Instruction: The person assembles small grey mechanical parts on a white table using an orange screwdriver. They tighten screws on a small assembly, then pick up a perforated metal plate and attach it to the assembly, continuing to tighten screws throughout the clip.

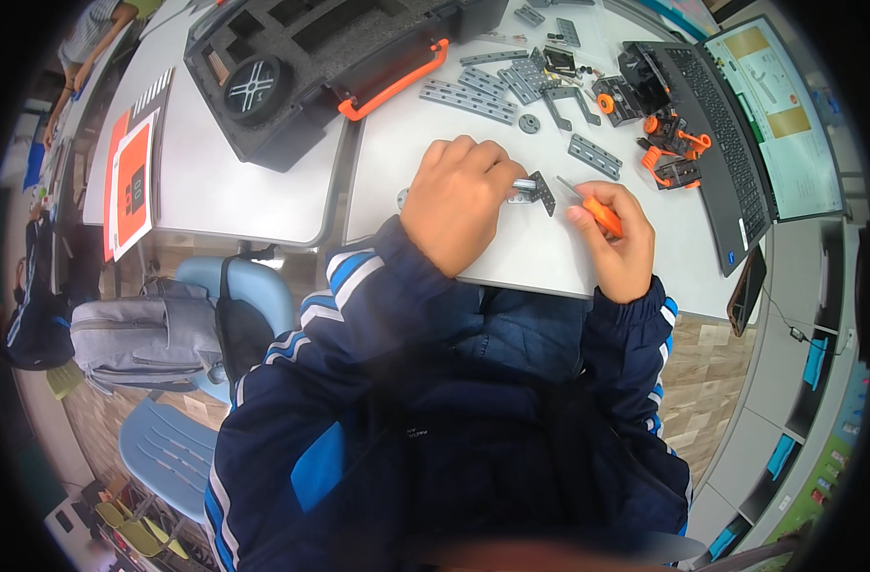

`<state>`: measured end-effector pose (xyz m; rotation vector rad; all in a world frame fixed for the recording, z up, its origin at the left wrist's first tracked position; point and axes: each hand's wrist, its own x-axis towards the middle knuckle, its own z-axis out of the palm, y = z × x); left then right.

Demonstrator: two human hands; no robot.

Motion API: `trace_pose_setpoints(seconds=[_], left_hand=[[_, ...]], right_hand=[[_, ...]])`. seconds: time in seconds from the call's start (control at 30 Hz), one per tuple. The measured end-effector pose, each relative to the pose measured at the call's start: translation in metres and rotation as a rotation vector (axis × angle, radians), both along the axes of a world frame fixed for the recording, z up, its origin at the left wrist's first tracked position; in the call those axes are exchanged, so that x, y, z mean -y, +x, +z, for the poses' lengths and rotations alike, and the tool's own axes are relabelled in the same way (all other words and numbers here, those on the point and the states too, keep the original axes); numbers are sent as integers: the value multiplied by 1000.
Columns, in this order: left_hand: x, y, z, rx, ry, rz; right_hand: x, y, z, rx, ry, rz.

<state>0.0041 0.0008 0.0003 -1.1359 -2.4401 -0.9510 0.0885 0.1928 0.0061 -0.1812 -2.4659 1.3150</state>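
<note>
Near the table's front edge, my left hand [459,205] is closed, knuckles up, on a small metal assembly. A dark perforated bracket [543,194] and a short silvery cylinder [523,184] stick out past its thumb side; the rest is hidden by the fingers. To the right, my right hand [627,250] grips a screwdriver [602,215] by its orange handle. Its thin shaft points up and left toward the bracket, with a gap between them. Just beyond lies a grey slotted beam [595,156] on the white table [387,162].
Grey perforated beams [468,100] and a small round disc [528,123] lie farther back. Black-and-orange motor parts [673,157] rest beside an open laptop [730,143]. At the back left is a foam-lined case [316,124] with an orange handle and a black wheel [255,88].
</note>
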Motion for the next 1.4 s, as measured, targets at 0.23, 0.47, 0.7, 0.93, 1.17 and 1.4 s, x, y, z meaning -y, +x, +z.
trace_pose_setpoints(seconds=[0.23, 0.47, 0.7, 0.93, 1.17, 1.4], left_hand=[[1, -2, 0, 15, -17, -12], [0, -6, 0, 40, -26, -33], [0, -5, 2, 57, 8, -34], [2, -5, 6, 126, 50, -42], [1, -6, 7, 149, 40, -46], [1, -6, 8, 158, 22, -35]], right_hand=[[-3, -14, 17, 225, -87, 216], [8, -24, 11, 126, 51, 272], [10, -21, 9, 140, 117, 245], [11, -22, 5, 64, 111, 233], [10, -22, 5, 66, 112, 235], [10, -21, 6, 73, 129, 239]])
